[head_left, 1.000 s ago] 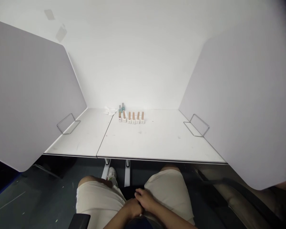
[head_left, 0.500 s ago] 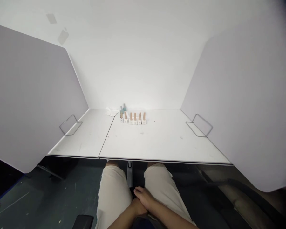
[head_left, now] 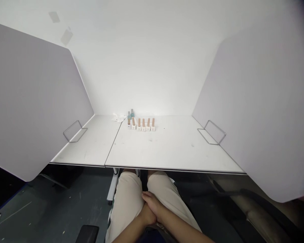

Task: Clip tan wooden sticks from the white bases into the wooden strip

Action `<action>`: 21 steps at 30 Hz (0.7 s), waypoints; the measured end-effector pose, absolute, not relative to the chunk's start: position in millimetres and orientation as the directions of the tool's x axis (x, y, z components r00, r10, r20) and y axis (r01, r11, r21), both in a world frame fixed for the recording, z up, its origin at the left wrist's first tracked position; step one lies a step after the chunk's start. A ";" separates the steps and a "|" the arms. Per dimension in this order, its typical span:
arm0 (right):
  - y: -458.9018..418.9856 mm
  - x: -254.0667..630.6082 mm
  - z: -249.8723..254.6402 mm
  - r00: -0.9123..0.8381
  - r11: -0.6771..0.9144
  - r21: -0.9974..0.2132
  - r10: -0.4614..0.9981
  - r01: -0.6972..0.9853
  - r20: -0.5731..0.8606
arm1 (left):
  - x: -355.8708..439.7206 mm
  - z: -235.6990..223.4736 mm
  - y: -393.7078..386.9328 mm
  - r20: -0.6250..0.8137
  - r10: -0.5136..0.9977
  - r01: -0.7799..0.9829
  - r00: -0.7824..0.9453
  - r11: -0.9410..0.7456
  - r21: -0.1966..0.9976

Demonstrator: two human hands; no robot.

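Observation:
My right hand (head_left: 152, 202) lies folded across my left hand (head_left: 147, 215) in my lap, and the two touch. The right fingers are pressed together and closed, with no object visible in them. The left fingers are hidden beneath the right hand. Farther off, on the white table (head_left: 172, 148), several nail polish bottles (head_left: 143, 125) with rose-gold caps and pale bodies stand upright in a row. Behind the row's left end are two bluish nail polish bottles (head_left: 132, 114) with grey caps. Both hands are below the table's front edge, apart from the bottles.
Crumpled white tissue (head_left: 118, 118) lies left of the bottles, by the seam in the tabletop. Grey partitions rise at the left (head_left: 35, 101) and right (head_left: 253, 108), each with a wire bracket at its base. A black chair armrest (head_left: 87, 234) shows at lower left.
My knees have moved closer together, and a table leg now shows left of them. My folded hands have shifted slightly upward in view. The bottles stand as before.

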State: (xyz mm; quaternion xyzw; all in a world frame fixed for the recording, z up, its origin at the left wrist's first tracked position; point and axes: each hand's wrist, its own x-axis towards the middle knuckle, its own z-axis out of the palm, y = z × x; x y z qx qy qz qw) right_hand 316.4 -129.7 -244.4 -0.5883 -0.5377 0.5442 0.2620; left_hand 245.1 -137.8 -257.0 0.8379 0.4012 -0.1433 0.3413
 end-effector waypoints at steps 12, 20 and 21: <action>-132.1 317.7 -242.7 -0.177 -0.334 -0.910 0.908 0.245 -0.381 | 245.5 -245.5 -142.8 -0.506 0.597 0.776 0.622 -0.383 0.501; -135.4 317.1 -232.9 -0.145 -0.293 -0.896 0.923 0.334 -0.356 | 245.8 -248.0 -143.4 -0.481 0.630 0.772 0.610 -0.336 0.539; -136.0 316.5 -232.7 -0.129 -0.282 -0.888 0.929 0.363 -0.348 | 245.9 -247.3 -143.6 -0.478 0.633 0.771 0.609 -0.329 0.545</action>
